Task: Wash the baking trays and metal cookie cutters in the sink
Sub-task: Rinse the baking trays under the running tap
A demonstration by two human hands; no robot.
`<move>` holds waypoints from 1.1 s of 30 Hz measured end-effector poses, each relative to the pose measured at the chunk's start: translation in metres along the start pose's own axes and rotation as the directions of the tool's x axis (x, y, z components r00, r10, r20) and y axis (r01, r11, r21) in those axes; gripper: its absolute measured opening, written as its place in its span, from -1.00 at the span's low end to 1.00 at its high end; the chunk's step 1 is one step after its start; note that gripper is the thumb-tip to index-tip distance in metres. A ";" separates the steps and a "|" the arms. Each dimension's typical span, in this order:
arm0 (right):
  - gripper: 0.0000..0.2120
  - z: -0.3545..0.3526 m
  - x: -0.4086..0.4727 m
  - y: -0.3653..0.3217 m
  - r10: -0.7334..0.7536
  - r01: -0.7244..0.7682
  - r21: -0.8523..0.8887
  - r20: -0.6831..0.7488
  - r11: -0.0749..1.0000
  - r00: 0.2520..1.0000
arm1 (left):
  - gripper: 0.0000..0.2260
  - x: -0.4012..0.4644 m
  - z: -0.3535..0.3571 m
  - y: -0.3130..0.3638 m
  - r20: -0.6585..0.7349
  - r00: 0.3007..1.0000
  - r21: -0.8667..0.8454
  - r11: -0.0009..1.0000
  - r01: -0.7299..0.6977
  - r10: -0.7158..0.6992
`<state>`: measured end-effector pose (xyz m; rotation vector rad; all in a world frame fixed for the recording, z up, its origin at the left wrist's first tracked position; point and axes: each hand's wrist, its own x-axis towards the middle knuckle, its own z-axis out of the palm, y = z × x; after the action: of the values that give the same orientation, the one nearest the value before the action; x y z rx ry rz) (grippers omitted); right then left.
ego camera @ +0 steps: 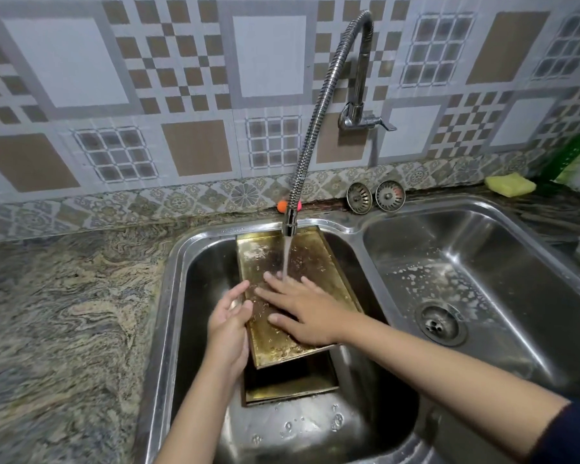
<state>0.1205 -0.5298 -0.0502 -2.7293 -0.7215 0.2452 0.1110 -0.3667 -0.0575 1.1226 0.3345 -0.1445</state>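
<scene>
Rinsing top tray (275, 343) under tap (290, 222), left hand (230, 324) gripping edge, right hand (303, 311) flat, fingers spread, rubbing; best keeping tray tilted

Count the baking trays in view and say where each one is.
2. The upper tray leans in the left sink basin under the running water, held by both hands. The lower tray lies beneath it. More may be hidden underneath.

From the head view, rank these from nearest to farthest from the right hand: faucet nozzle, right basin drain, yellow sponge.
Measured from the right hand lying flat on the tray:
1. Faucet nozzle, just above it.
2. Right basin drain, in the basin to its right.
3. Yellow sponge, on the far right counter.
</scene>
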 end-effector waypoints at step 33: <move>-0.75 0.000 -0.047 0.015 0.527 -0.135 0.726 -0.346 0.674 0.776 | -0.83 -0.007 0.006 0.006 0.151 0.988 0.404 0.914 -0.029 -0.035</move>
<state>0.0867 -0.5665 -0.0513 -2.0262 0.0808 -0.1647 0.1074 -0.3701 -0.0477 1.5134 0.1682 -0.3135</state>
